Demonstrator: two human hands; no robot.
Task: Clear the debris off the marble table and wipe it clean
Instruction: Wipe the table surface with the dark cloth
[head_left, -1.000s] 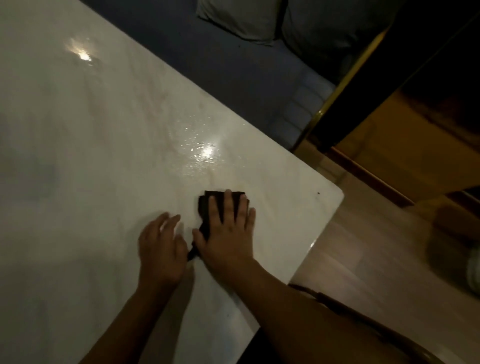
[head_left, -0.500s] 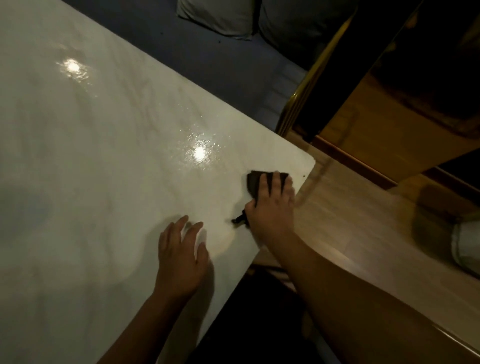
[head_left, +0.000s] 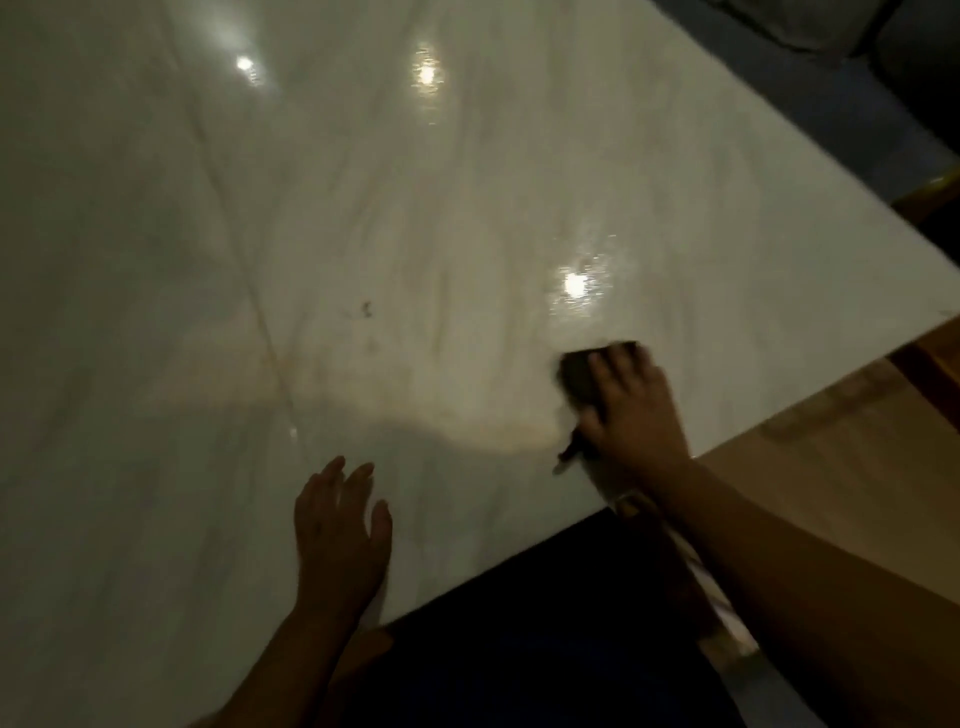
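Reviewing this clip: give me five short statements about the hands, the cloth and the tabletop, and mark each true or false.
1. The right hand presses a dark cloth flat on the marble table. True.
2. The left hand also holds a cloth. False: it is bare, with its fingers spread on the tabletop.
3. The cloth lies in the middle of the table. False: it is near the table's right-hand edge, close to the corner.
4. A few small dark specks sit on the marble, left of the cloth. True.
5. The tabletop is matt and shows no reflections. False: it is glossy, with bright spots of reflected light.
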